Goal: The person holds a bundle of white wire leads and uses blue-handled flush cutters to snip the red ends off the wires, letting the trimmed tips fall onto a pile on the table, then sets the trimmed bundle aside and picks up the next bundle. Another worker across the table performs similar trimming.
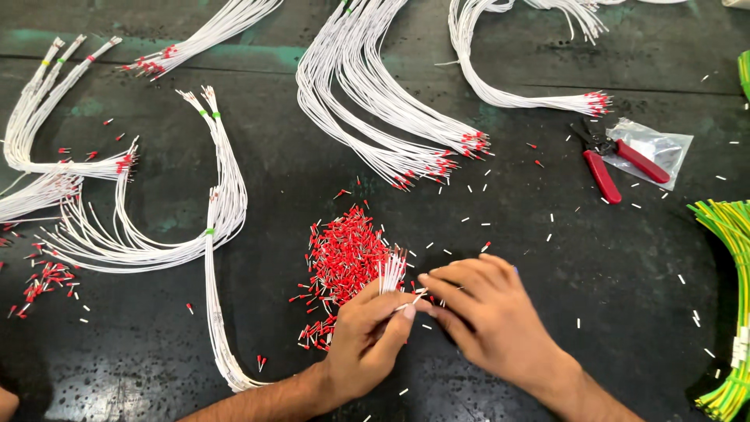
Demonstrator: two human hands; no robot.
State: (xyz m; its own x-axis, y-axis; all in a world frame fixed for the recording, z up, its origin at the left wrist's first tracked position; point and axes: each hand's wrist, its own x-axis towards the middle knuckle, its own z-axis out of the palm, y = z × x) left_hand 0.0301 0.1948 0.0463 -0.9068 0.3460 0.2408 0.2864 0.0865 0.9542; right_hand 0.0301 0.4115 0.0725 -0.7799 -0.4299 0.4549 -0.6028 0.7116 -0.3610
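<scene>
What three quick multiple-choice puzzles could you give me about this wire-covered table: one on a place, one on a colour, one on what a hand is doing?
1. Where do the red-handled pliers lie?
A. far right, beside a clear plastic bag
B. under the left hand
C. on the pile of small red ferrules

2. What colour are the striped wires at the right edge?
A. blue
B. yellow-green
C. black

3. What does the left hand hold?
A. the pliers
B. nothing
C. a bunch of thin white wires

Answers:
1 A, the pliers rest against the bag, far from both hands.
2 B, yellow and green stripes show.
3 C, wire ends fan upward from its fingers, next to the right hand.
</scene>
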